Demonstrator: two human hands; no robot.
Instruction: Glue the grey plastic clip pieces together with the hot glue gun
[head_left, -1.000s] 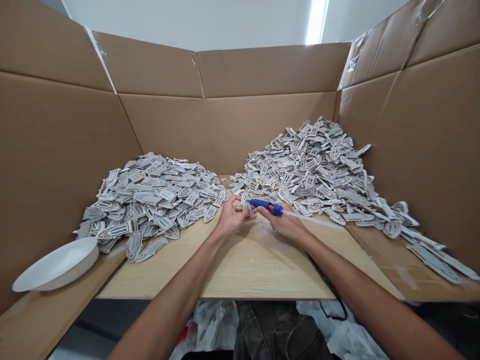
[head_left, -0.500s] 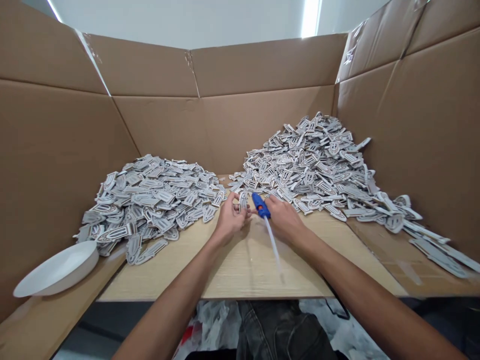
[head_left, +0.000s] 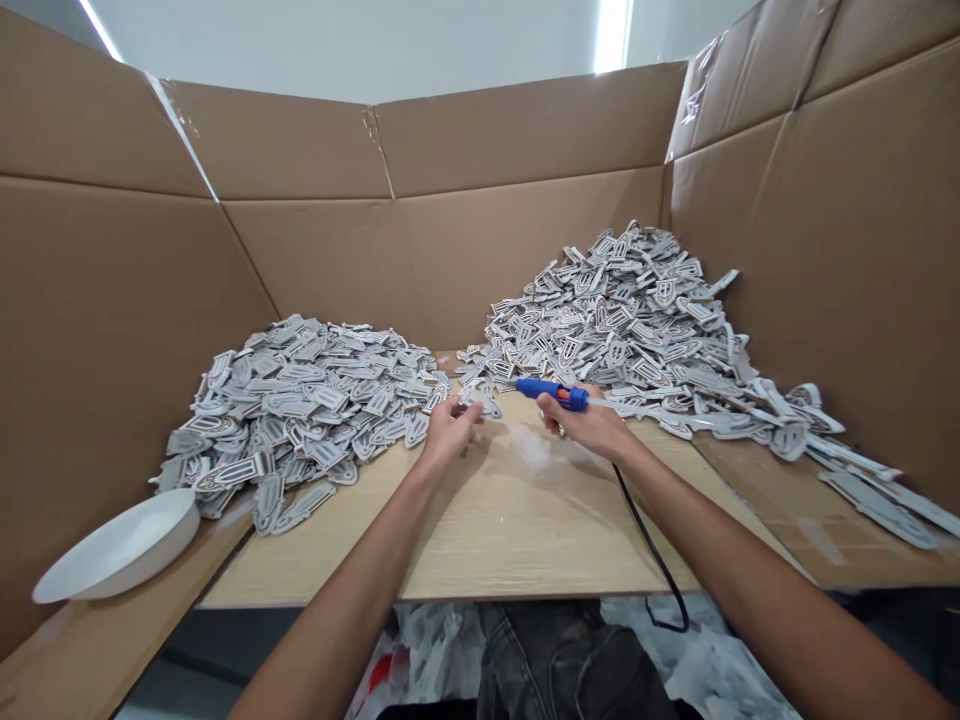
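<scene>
One grey-white cut-out (head_left: 487, 406) is pinched at its left end by the left hand (head_left: 448, 433), over the wooden board (head_left: 480, 545), presumably so its face lies exposed; the blue hot-glue gun (head_left: 546, 392) is gripped by the right hand (head_left: 596, 428), pointed leftward, apparently for steady aim.

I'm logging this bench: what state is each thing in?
Left hand: pinching a grey piece
Right hand: gripping the blue glue gun
Blue glue gun: roughly level, glue stick inserted
Black cord: looping past the table's edge
Left pile: loosely heaped
Right pile: loosely heaped, higher
White bowl: open side up
Cardboard walls: standing
</scene>
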